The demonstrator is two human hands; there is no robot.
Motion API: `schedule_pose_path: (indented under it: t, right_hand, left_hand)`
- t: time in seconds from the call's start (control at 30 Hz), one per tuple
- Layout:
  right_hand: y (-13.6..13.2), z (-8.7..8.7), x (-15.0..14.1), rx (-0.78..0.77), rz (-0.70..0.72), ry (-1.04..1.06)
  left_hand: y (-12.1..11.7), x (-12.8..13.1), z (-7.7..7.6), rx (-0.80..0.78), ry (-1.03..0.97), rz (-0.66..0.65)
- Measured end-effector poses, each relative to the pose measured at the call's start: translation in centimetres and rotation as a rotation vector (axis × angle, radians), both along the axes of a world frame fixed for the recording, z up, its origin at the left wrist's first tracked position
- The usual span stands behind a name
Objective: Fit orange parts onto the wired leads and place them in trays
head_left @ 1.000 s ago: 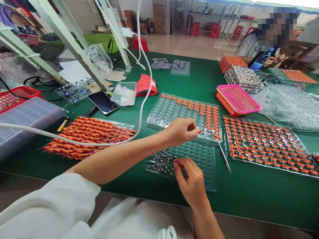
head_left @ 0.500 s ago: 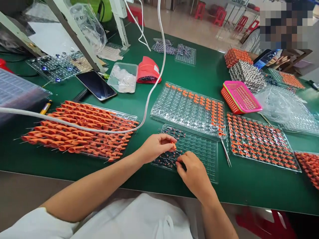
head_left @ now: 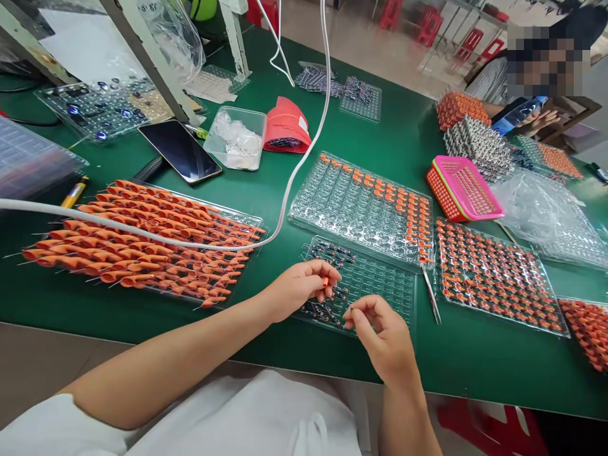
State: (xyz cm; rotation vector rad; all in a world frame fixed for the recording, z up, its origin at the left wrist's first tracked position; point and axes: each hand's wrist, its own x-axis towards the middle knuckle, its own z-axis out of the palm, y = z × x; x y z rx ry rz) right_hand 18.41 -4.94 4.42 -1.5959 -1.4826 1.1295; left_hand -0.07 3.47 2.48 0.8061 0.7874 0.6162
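Left hand (head_left: 304, 288): pinching one small orange piece (head_left: 325, 282), above the near tray's left part. Right hand (head_left: 384, 335): thumb and forefinger together at that tray's near edge, any item between them too small to tell. Near tray (head_left: 380, 285): clear, dark wired components (head_left: 327, 310) at left. Far tray (head_left: 332, 202): clear, orange pieces along far and right sides.

Head-worn camera looks forward and down, close.
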Motion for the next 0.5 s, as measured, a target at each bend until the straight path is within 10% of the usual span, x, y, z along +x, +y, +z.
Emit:
schedule_pose_path:
  t: [0.2,0.5]
  right_hand:
    - [0.5,-0.8,-0.5,-0.111,-0.094,0.414]
    - [0.5,-1.5,-1.0,-0.08,-0.094,0.372]
  left_hand:
    - [-0.3,-0.1,0.6,-0.086,-0.015,-0.154]
    - [-0.8,-0.5,1.3,0.264,0.264,-0.295]
